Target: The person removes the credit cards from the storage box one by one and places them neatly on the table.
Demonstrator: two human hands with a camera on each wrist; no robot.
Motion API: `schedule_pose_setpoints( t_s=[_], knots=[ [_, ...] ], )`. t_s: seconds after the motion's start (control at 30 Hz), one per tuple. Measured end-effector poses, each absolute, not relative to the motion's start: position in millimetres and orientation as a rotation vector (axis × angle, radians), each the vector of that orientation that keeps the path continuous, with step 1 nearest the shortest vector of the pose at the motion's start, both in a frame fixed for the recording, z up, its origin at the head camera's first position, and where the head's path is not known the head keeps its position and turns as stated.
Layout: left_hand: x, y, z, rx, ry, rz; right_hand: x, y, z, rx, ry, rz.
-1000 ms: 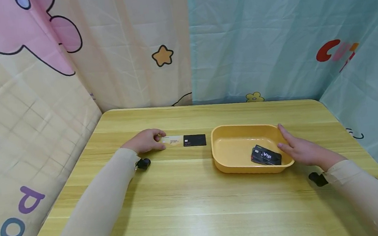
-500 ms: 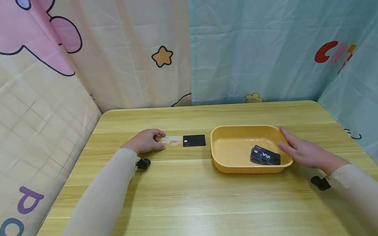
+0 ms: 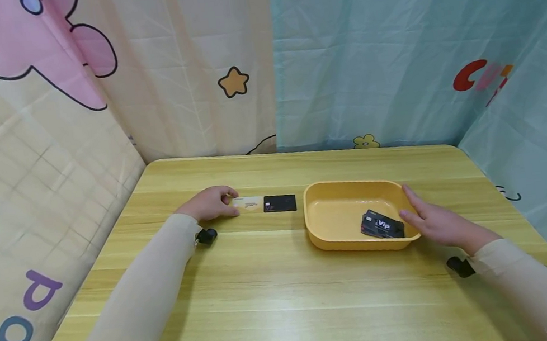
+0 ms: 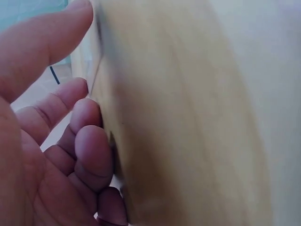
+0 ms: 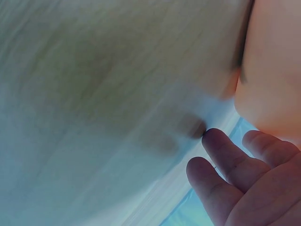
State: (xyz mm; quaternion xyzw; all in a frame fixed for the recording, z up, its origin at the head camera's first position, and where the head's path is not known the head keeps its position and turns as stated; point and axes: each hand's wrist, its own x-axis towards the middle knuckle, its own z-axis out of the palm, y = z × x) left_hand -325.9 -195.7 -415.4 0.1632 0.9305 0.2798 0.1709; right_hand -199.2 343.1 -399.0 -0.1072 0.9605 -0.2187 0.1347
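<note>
My left hand (image 3: pixel 208 204) is at the left end of a pale card (image 3: pixel 249 203) lying on the table, with the thumb and a finger pinching its edges. In the left wrist view the fingers (image 4: pixel 94 146) bend down to the tabletop. A black card marked VIP (image 3: pixel 279 203) adjoins the pale one on the right. My right hand (image 3: pixel 439 223) rests its outstretched fingers against the right end of a yellow plastic tray (image 3: pixel 332 241). Inside the tray, toward its near right corner, lies a small overlapping pile of black cards (image 3: pixel 382 224). The right wrist view shows the fingertips (image 5: pixel 216 139) by the tabletop.
The wood-grain table (image 3: pixel 267 295) extends toward me in front of the cards and tray. Patterned curtains (image 3: pixel 366 53) hang behind the table and at both sides. A small black device (image 3: pixel 206 236) sits at the left wrist, another black device (image 3: pixel 460 267) at the right.
The right hand's fingers have slid slightly toward me along the tray's end. The whole head view has shifted a little; the left hand and the cards keep their places.
</note>
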Motion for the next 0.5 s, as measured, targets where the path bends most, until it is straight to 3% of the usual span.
schedule_pose_setpoints(
  t_s=[0.5],
  knots=[
    [-326.5,-175.6,-396.4,0.519,2.700,0.942,-199.3,340.2,-395.8,-0.299,2.799,-0.552]
  ],
)
